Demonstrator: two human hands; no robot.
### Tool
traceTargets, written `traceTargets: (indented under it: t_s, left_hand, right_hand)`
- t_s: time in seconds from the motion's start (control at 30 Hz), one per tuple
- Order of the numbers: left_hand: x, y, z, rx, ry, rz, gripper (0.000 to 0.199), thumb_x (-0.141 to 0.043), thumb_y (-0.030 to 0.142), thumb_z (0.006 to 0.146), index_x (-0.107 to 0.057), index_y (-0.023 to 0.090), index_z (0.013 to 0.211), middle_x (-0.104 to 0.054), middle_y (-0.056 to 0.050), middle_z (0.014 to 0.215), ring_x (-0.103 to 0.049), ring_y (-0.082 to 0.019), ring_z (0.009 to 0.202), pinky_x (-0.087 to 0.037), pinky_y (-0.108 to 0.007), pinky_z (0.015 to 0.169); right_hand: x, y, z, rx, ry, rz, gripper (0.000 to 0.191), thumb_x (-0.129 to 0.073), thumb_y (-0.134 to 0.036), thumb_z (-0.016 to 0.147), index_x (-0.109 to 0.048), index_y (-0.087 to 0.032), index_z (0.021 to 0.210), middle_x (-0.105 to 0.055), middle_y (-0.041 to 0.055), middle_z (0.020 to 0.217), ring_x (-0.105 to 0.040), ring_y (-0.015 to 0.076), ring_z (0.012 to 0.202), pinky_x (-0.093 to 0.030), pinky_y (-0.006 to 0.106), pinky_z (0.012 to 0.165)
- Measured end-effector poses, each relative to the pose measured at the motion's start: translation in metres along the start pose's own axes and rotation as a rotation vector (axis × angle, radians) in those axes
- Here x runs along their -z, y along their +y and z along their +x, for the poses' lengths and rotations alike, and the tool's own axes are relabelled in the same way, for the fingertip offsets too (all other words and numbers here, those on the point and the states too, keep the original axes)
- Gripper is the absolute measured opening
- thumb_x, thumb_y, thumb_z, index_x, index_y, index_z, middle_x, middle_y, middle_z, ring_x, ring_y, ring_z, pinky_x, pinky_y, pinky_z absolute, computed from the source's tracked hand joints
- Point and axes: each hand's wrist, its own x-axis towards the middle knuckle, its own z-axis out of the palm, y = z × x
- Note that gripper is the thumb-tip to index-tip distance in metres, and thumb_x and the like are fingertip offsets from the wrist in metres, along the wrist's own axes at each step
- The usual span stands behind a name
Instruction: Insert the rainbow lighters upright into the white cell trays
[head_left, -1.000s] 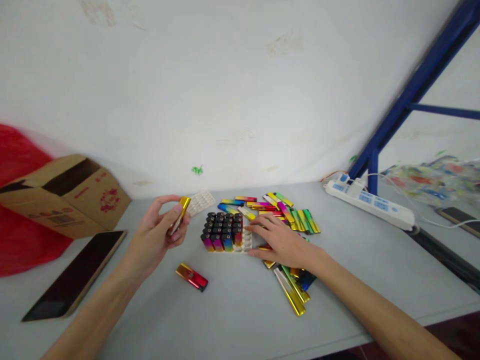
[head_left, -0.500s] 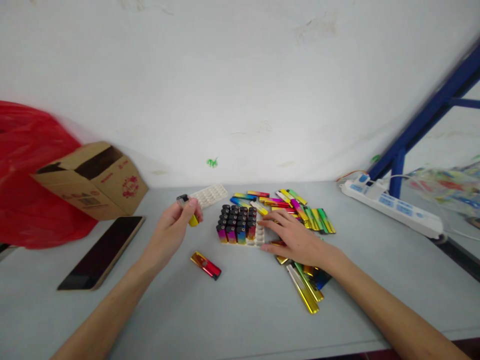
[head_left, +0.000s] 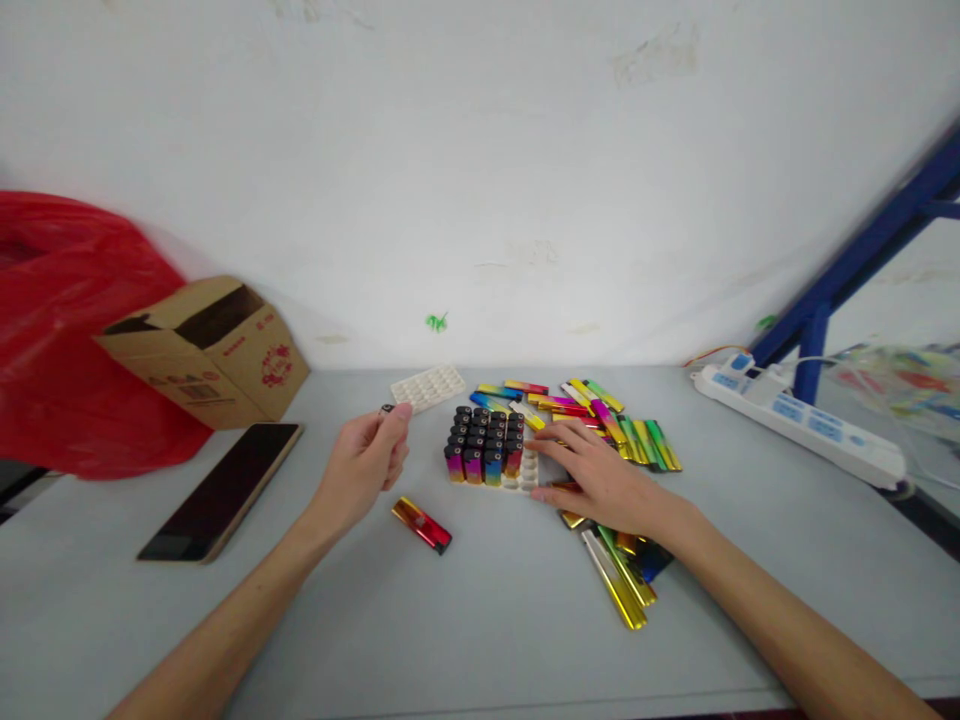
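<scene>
My left hand [head_left: 365, 458] is closed around a lighter [head_left: 386, 408]; only its dark top shows above the fingers. Left of centre, a red and gold lighter [head_left: 421, 525] lies on the table below that hand. Several black-topped lighters [head_left: 484, 440] stand upright in rows in a white tray [head_left: 531, 470], whose right side shows bare slots. My right hand [head_left: 596, 475] rests with fingers apart at the tray's right edge, over part of a pile of loose lighters [head_left: 619, 580]. More colourful lighters [head_left: 645, 443] lie behind it.
A second white tray [head_left: 429, 387] lies near the wall. To the left are a phone [head_left: 221, 492], a cardboard box [head_left: 217, 355] and a red bag [head_left: 82, 340]. A power strip [head_left: 802, 420] and a blue frame [head_left: 862, 270] stand at the right.
My left hand has turned and its fingers now cover most of the lighter, whose yellow end no longer shows. The whole view has shifted slightly; my right hand stays beside the tray.
</scene>
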Motion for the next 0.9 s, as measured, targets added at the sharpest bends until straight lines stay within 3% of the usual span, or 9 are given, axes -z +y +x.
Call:
traceTargets:
  t_s: [0.27,0.5,0.73,0.9]
  left_hand:
    - [0.0036,-0.0037,0.0002,-0.028,0.049,0.065,0.04,-0.064,0.039,0.082,-0.036,0.023,0.057,-0.027,0.01,0.048,-0.024,-0.004,0.037,-0.018,-0.017,0.036]
    - [0.0031,-0.0055,0.0007,-0.03,0.011,0.098,0.043,-0.058,0.047,0.088,-0.04,0.022,0.057,-0.032,0.008,0.047,-0.025,-0.005,0.039,-0.02,-0.018,0.036]
    - [0.0017,-0.0088,0.0002,-0.091,0.052,0.184,0.039,-0.059,0.04,0.086,-0.037,0.023,0.059,-0.03,0.008,0.051,-0.026,-0.007,0.042,-0.02,-0.019,0.037]
    - [-0.0002,-0.0067,-0.0028,-0.066,0.02,0.18,0.046,-0.057,0.049,0.092,-0.04,0.022,0.059,-0.033,0.007,0.05,-0.029,-0.007,0.039,-0.022,-0.02,0.036]
  right_hand:
    - [-0.0018,0.0019,-0.0008,0.01,0.019,0.011,0.054,-0.061,-0.054,0.099,-0.058,-0.02,0.141,-0.06,0.0152,0.137,-0.049,0.0333,0.133,-0.045,0.056,0.114]
    - [-0.0024,0.0028,-0.0004,0.025,0.041,0.025,0.053,-0.063,-0.053,0.098,-0.058,-0.021,0.14,-0.06,0.0144,0.136,-0.05,0.0329,0.131,-0.046,0.056,0.113]
    - [-0.0015,0.0021,-0.0004,0.017,0.029,0.023,0.054,-0.062,-0.054,0.099,-0.058,-0.021,0.141,-0.06,0.0148,0.136,-0.05,0.0326,0.131,-0.045,0.056,0.114]
    - [-0.0008,0.0011,-0.0004,0.009,0.025,0.017,0.055,-0.062,-0.054,0.098,-0.057,-0.02,0.141,-0.06,0.0148,0.137,-0.05,0.0329,0.132,-0.045,0.055,0.114]
